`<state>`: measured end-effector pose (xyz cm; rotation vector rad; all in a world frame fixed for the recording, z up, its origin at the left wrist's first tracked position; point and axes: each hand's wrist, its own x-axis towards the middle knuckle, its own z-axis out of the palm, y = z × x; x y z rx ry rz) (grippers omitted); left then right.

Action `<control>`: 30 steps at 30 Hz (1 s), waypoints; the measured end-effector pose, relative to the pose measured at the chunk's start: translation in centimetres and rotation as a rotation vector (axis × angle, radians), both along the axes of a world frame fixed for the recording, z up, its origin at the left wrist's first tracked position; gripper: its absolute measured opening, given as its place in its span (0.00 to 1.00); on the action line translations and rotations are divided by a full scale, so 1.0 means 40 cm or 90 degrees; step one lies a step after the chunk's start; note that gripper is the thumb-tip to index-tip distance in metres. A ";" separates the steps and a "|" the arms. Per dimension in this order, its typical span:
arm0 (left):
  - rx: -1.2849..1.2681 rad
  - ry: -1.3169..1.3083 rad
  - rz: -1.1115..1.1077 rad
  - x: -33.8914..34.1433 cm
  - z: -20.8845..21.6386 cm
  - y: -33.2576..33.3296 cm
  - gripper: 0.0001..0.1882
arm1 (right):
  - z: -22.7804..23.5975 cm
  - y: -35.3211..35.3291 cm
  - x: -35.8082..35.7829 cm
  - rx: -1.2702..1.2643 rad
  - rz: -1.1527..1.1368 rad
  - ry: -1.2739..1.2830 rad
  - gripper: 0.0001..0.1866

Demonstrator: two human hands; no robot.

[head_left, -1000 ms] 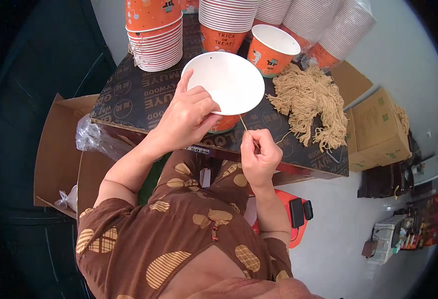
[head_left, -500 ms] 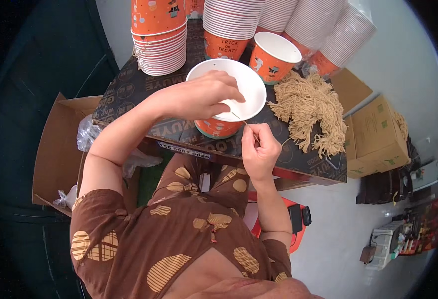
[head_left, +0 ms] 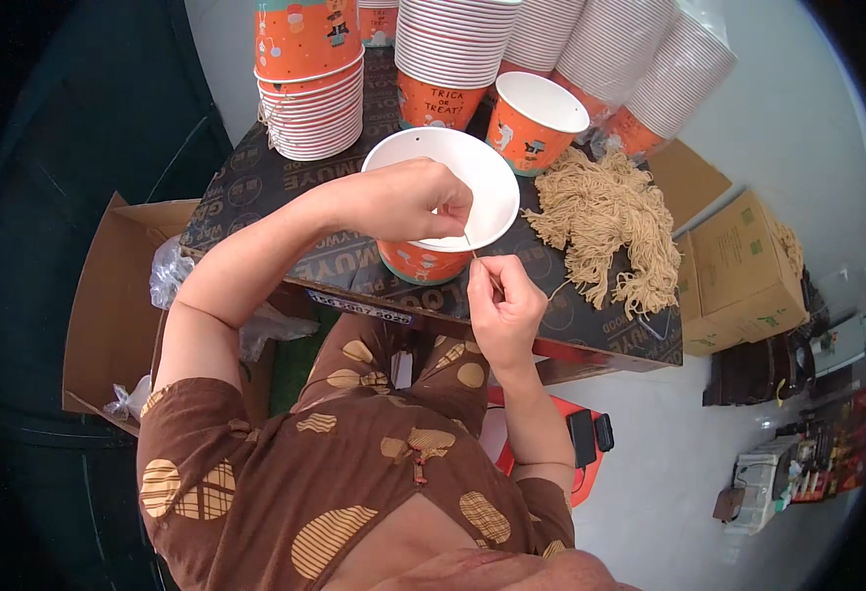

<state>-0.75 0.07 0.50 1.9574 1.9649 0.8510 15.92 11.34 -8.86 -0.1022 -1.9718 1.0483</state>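
Note:
An orange printed paper bucket [head_left: 497, 187] with a white inside stands at the table's near edge. One small hole shows in its far wall. My left hand [head_left: 418, 202] reaches over the bucket, thumb and fingers pinched inside the near rim on the tip of a thin twine. Just outside that rim, my right hand [head_left: 508, 305] is closed on the same twine [head_left: 473, 255], which seems to pass through the near wall. The hole there is too small to make out. A loose strand trails right from my right hand toward a heap of tan twine [head_left: 615, 227].
Behind stand a single orange bucket [head_left: 536, 118] and several tall bucket stacks [head_left: 310, 113]. The dark printed tabletop [head_left: 285, 212] ends just before my lap. An open carton [head_left: 108, 295] is at left, another carton [head_left: 743, 276] at right, and a red stool [head_left: 576, 453] below.
My left hand has gone from loosely spread fingers to a pinch on the twine tip inside the rim. My right hand keeps its hold outside. The view has shifted slightly.

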 end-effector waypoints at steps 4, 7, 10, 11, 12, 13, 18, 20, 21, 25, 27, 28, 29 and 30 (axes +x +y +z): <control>0.029 -0.069 0.028 0.008 -0.001 -0.001 0.06 | 0.012 -0.009 0.018 -0.006 0.018 -0.016 0.04; 0.058 -0.137 0.045 0.017 -0.013 0.000 0.05 | 0.024 -0.012 0.030 0.008 0.022 -0.013 0.04; 0.043 -0.202 0.058 0.030 -0.010 0.003 0.05 | 0.042 -0.014 0.039 0.009 0.031 -0.016 0.03; 0.043 -0.202 0.057 0.032 -0.007 0.004 0.05 | 0.053 -0.015 0.042 0.002 0.040 -0.034 0.04; 0.014 -0.237 0.058 0.034 -0.003 0.005 0.05 | 0.059 -0.016 0.043 -0.004 0.048 -0.053 0.04; -0.016 -0.271 0.060 0.035 0.000 0.005 0.07 | 0.062 -0.015 0.040 -0.004 0.048 -0.052 0.04; -0.022 -0.373 0.048 0.041 -0.002 0.009 0.08 | 0.076 -0.003 0.001 0.171 -0.035 0.103 0.06; -0.033 -0.400 0.052 0.044 0.000 0.013 0.08 | 0.069 0.007 -0.007 0.155 -0.021 0.088 0.06; -0.026 -0.435 0.045 0.047 0.003 0.015 0.07 | 0.065 0.011 -0.009 0.138 -0.006 0.072 0.06; -0.027 -0.540 0.040 0.040 -0.003 0.024 0.05 | 0.057 0.020 -0.011 0.094 0.006 0.047 0.05; -0.035 -0.548 0.029 0.036 -0.007 0.029 0.05 | 0.053 0.026 -0.013 0.084 0.009 0.045 0.05; -0.042 -0.554 0.019 0.034 -0.007 0.030 0.04 | 0.054 0.027 -0.013 0.083 0.010 0.045 0.05; -0.042 -0.554 0.020 0.034 -0.008 0.032 0.04 | 0.056 0.028 -0.012 0.081 0.014 0.040 0.05; -0.046 -0.556 0.029 0.034 -0.008 0.034 0.04 | 0.057 0.028 -0.011 0.078 0.017 0.035 0.05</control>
